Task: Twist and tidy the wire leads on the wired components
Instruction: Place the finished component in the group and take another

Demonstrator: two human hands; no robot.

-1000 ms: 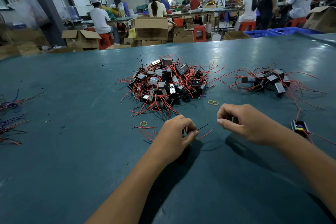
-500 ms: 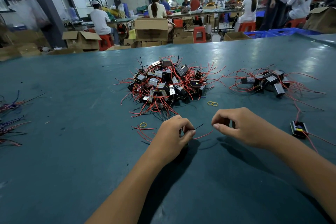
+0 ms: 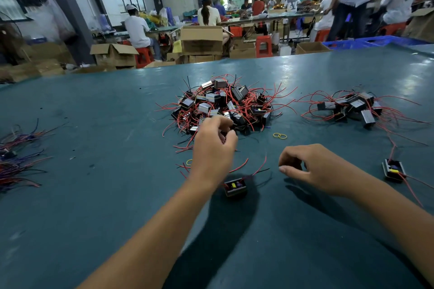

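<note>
Left hand [image 3: 215, 145] raised, fingers curled.

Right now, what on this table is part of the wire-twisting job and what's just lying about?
Job: big pile of wired components; smaller pile; loose component under the left hand; right hand.
Lying about: yellow rubber bands; blue and red wire bundle; cardboard boxes.

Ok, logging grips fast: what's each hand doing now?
Left hand: fingers curled; whether it holds anything cannot be told.
Right hand: loosely curled, holding nothing.
</note>
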